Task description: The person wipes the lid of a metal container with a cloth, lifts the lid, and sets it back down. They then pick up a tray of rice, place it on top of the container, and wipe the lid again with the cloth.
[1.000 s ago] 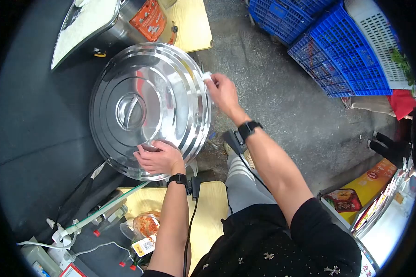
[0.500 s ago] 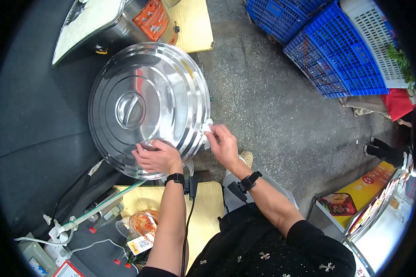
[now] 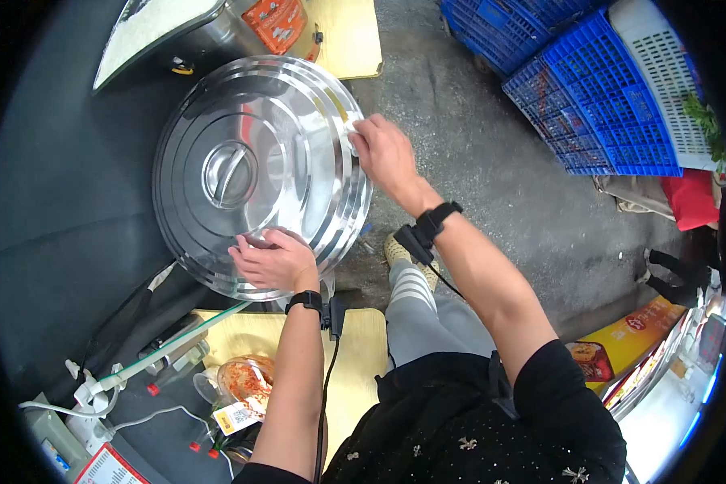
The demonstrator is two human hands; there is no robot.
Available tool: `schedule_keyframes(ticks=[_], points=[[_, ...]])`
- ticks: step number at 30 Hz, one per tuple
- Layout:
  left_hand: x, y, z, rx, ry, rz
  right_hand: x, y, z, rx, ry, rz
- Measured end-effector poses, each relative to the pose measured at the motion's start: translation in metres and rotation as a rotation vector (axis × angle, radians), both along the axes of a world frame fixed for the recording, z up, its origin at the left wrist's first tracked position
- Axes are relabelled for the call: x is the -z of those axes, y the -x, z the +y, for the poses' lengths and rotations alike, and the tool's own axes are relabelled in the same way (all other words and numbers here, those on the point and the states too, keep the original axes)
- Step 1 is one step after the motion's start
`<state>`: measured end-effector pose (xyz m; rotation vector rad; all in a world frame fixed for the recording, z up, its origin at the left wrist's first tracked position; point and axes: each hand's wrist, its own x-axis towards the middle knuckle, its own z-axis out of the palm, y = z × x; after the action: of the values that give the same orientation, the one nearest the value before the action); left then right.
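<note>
A large round shiny metal lid (image 3: pixel 194 194) with a recessed handle (image 3: pixel 230 175) in its middle fills the left centre. My left hand (image 3: pixel 276 260) lies on the near part of the lid, fingers spread. At the lid's right rim, my right hand (image 3: pixel 385 153) pinches a crumpled white tissue (image 3: pixel 352 135), mostly hidden by the fingers. The tissue appears to touch the rim. Whatever the lid covers is hidden beneath it.
A metal container of white powder (image 3: pixel 149 32) stands beyond the lid. Blue crates (image 3: pixel 597 97) are stacked at right. Below the lid, a yellow board (image 3: pixel 355 347) and a tub of red food (image 3: pixel 246 379) sit beside cables. Another person's legs (image 3: pixel 669 270) show far right.
My right hand has moved up along the lid's rim, away from my body, with the white tissue. My left hand stays on the lid. The view has shifted slightly.
</note>
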<state>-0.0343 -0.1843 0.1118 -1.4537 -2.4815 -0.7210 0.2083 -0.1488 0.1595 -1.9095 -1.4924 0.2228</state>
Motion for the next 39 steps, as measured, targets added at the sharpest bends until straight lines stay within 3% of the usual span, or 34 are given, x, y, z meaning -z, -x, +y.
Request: schedule_keyframes(ticks=[3,10,15,21,24,26,31,34,39], points=[[0.003,0.001,0.001,0.003,-0.012,0.015,-0.001,0.027,-0.038,-0.003,0.051,-0.02],[0.005,0.004,-0.001,0.018,-0.033,0.027,0.009,0.124,-0.141,-0.315,0.065,0.021],[0.0,-0.003,0.001,-0.007,0.016,-0.002,0.01,0.11,-0.128,-0.389,0.035,-0.035],[-0.003,-0.001,-0.002,0.025,0.009,-0.031,0.006,0.009,-0.047,0.07,0.031,-0.009],[-0.007,-0.004,-0.001,0.023,0.012,-0.041,0.012,-0.029,-0.011,0.077,0.068,0.016],[-0.01,-0.007,0.0,-0.006,0.046,-0.04,0.018,-0.035,-0.008,0.018,0.037,0.169],[-0.001,0.0,-0.003,0.012,0.004,0.0,0.019,0.015,-0.091,0.035,0.123,0.281],[-0.003,-0.005,-0.001,0.018,-0.016,-0.014,0.027,0.051,-0.137,-0.143,-0.092,0.178],[0.004,-0.005,0.0,0.003,-0.03,0.04,0.01,0.066,-0.108,-0.132,-0.073,0.071]])
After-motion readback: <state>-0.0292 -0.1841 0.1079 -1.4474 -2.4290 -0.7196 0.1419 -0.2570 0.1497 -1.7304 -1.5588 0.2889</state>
